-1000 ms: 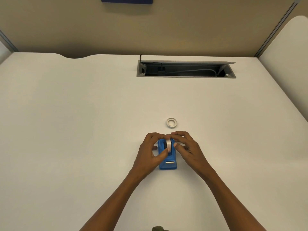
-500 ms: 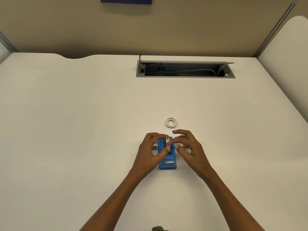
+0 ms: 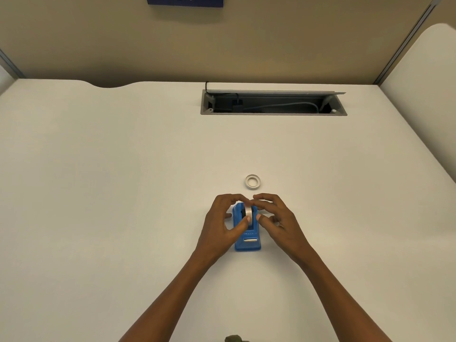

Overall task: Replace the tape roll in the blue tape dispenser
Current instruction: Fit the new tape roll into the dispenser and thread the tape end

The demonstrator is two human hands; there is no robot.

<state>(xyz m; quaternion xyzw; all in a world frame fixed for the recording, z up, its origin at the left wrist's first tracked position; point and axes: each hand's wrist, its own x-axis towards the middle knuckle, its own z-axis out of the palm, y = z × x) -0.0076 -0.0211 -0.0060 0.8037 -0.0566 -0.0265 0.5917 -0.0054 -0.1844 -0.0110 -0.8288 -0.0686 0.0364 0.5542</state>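
The blue tape dispenser [image 3: 247, 243] stands on the white desk with its cutter end towards me. A white tape roll [image 3: 248, 213] sits upright in its cradle. My left hand [image 3: 221, 227] curls round the dispenser's left side, thumb tip on the roll's near face and fingers over its far edge. From the right, my right hand [image 3: 280, 219] pinches the roll with its fingertips, thumb beside the dispenser's right wall. A small empty white ring [image 3: 253, 181] lies flat just beyond the hands.
An open grey cable tray [image 3: 273, 113] with wires is sunk into the desk at the back. Beige partition walls close the far and right sides. A blue number sign [image 3: 185, 1] hangs on the back wall.
Half a second ago the roll was hidden under spread fingers. Now both hands have closed in again and the roll shows upright in the cradle. The ring has not moved.
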